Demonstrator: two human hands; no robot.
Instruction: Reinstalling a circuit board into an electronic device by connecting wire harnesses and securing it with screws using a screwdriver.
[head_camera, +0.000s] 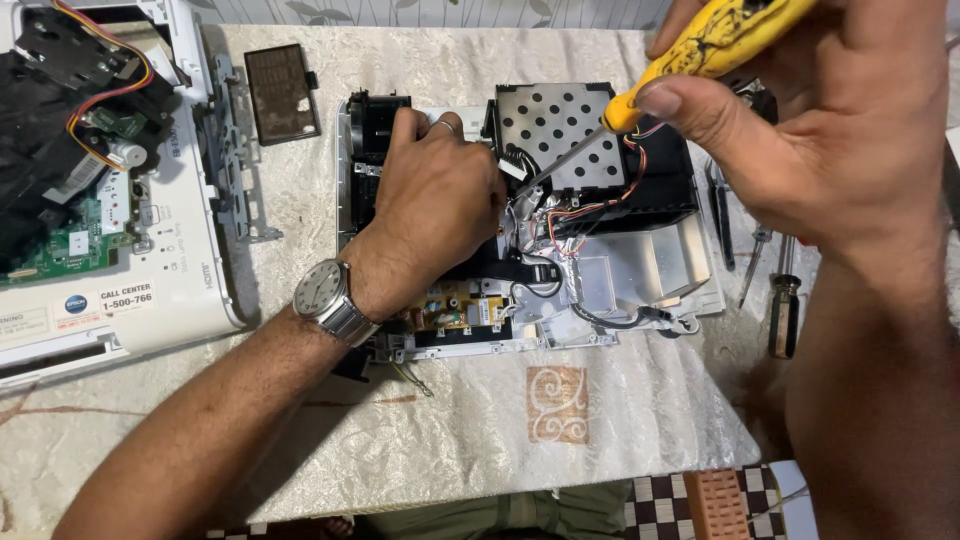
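Off at your left a white cover (150, 290) lies open on the tabletop (640, 420). Your left hand (440, 200) presses flat, fingers together, on the opened device (560, 220) mid-tabletop. Your right hand (800, 120) is clamped round the yellow screwdriver (690, 55), tip down among the wires (590, 210).

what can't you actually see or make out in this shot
Head view only:
- Screwdriver tip: hidden behind the left hand, so what it touches is unclear.
- Screwdriver handle end: cut off by the top edge, wrapped by the right hand.
- Opened device: its middle is covered by the left hand.
- Second device: cut off by the left and top edges.
- Tools: partly behind the right arm.
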